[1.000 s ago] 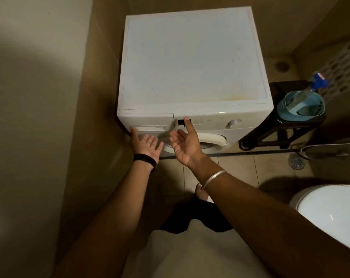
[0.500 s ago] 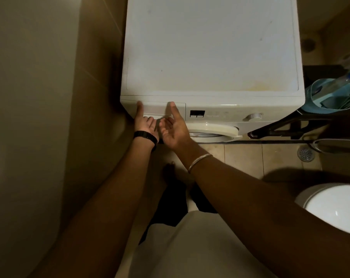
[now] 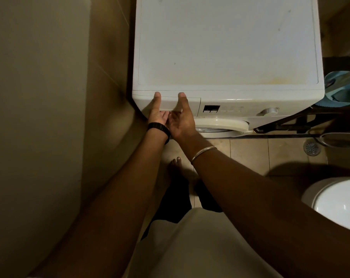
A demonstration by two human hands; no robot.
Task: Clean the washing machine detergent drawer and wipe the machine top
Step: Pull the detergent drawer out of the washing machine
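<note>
Left hand [image 3: 157, 114] and right hand [image 3: 181, 119] both gripped the detergent drawer [image 3: 180, 103], shut, at washing machine [image 3: 226, 47] front's top-left corner. Blue tub [image 3: 342, 91] right of it, contents unclear.

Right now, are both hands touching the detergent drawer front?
Touching. The head view shows the left hand and right hand on the detergent drawer, thumbs lying on its face, fingers tucked under its lower edge.
</note>
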